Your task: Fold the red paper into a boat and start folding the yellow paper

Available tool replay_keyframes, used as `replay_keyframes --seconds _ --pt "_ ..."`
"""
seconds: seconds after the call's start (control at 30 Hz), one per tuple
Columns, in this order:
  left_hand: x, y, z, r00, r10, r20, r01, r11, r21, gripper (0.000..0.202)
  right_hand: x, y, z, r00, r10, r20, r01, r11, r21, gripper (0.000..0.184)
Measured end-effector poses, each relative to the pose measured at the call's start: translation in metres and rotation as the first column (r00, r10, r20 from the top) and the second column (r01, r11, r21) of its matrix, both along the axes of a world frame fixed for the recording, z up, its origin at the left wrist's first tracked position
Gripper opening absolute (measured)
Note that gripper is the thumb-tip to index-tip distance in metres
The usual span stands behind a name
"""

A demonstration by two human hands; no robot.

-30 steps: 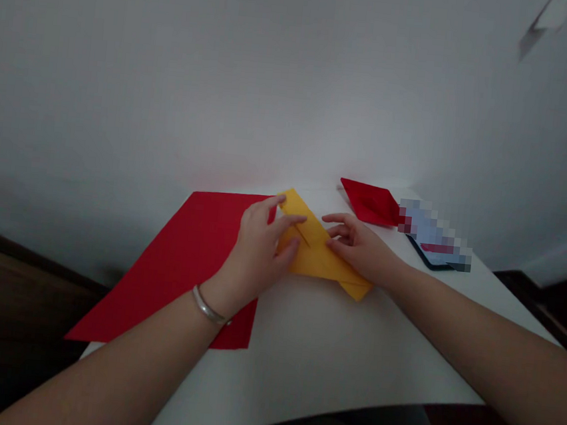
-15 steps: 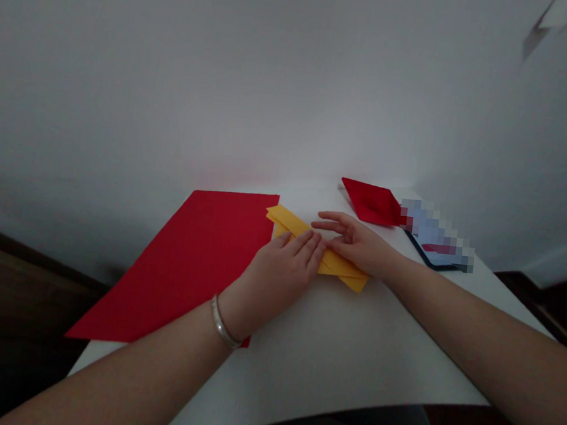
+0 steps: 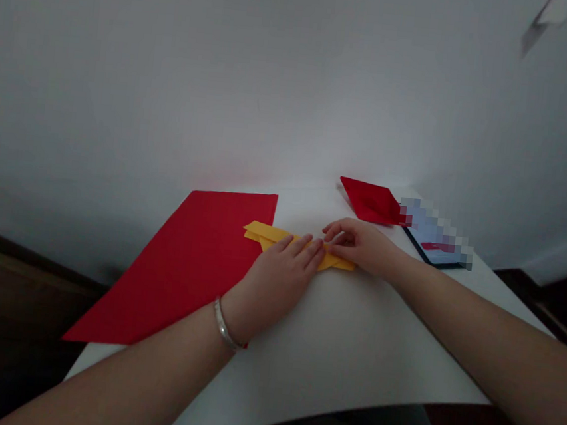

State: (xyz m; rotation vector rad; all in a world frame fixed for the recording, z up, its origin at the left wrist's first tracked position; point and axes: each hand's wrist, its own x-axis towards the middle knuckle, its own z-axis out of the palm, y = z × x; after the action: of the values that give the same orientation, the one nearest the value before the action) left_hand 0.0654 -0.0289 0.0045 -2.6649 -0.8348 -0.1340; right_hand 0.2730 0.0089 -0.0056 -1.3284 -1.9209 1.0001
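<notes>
A folded yellow paper (image 3: pixel 266 234) lies on the white table (image 3: pixel 351 339), now a narrow strip. My left hand (image 3: pixel 280 276) rests flat on its near edge with fingers stretched out, a silver bangle on the wrist. My right hand (image 3: pixel 360 246) sits at the strip's right end, fingers curled and pressing on the yellow paper. The middle of the strip is hidden under both hands.
A large red sheet (image 3: pixel 183 263) lies flat to the left, reaching the table's left edge. A folded red paper shape (image 3: pixel 371 201) sits at the far right, next to a phone (image 3: pixel 435 244) with a lit screen. A white wall stands close behind.
The yellow paper went from a wide folded sheet to a narrow strip and turned more level. My left hand moved from gripping its left part to lying flat; my right fingers curled.
</notes>
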Motion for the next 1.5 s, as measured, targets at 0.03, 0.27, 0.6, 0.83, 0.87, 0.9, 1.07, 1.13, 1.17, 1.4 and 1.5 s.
replay_keyframes --seconds 0.03,0.27,0.6,0.83,0.87,0.9,1.07,1.13,1.17,1.4,1.5 --pt "-0.001 0.0 -0.001 1.0 0.001 0.011 -0.001 1.0 -0.023 0.042 0.001 0.0 -0.001 1.0 0.027 0.0 -0.027 0.999 0.025 0.011" --pt "-0.009 0.009 -0.006 0.992 0.073 0.104 -0.058 0.989 -0.139 0.042 0.014 -0.005 0.017 0.88 0.227 0.417 -0.327 0.926 0.187 0.036" --pt "-0.006 0.006 -0.006 0.998 0.035 0.059 -0.026 0.99 -0.141 0.043 0.019 -0.007 0.016 0.728 0.181 0.661 -0.518 0.777 0.357 0.022" --pt "-0.006 0.008 -0.01 0.994 -0.028 0.102 0.041 0.991 -0.129 0.04 0.016 -0.008 0.019 0.705 0.119 0.7 -0.491 0.793 0.36 0.018" --pt "-0.005 0.007 -0.01 0.994 -0.037 0.103 0.052 0.988 -0.147 0.04 0.016 -0.008 0.02 0.697 0.099 0.71 -0.475 0.806 0.354 0.017" --pt "-0.004 0.006 -0.009 0.994 -0.039 0.105 0.056 0.984 -0.17 0.04 0.016 -0.009 0.021 0.69 0.08 0.72 -0.458 0.818 0.348 0.017" --pt "-0.002 0.003 -0.004 0.993 -0.043 0.11 0.068 0.971 -0.229 0.041 0.014 -0.01 0.024 0.691 0.019 0.723 -0.363 0.874 0.324 0.018" --pt "-0.002 0.003 -0.002 0.994 -0.055 0.099 0.078 0.968 -0.237 0.041 0.014 -0.008 0.022 0.725 0.012 0.689 -0.305 0.902 0.306 0.017" --pt "-0.001 0.003 -0.001 0.993 -0.062 0.099 0.085 0.965 -0.246 0.041 0.014 -0.006 0.019 0.751 0.009 0.661 -0.27 0.917 0.293 0.016" --pt "-0.002 0.001 0.006 0.987 -0.037 0.159 0.094 0.926 -0.367 0.049 0.012 0.001 0.009 0.862 -0.027 0.506 -0.032 0.994 0.109 0.012" --pt "-0.002 0.001 0.006 0.988 -0.044 0.147 0.096 0.924 -0.37 0.046 0.01 0.0 0.01 0.866 -0.033 0.5 -0.024 0.994 0.108 0.012"
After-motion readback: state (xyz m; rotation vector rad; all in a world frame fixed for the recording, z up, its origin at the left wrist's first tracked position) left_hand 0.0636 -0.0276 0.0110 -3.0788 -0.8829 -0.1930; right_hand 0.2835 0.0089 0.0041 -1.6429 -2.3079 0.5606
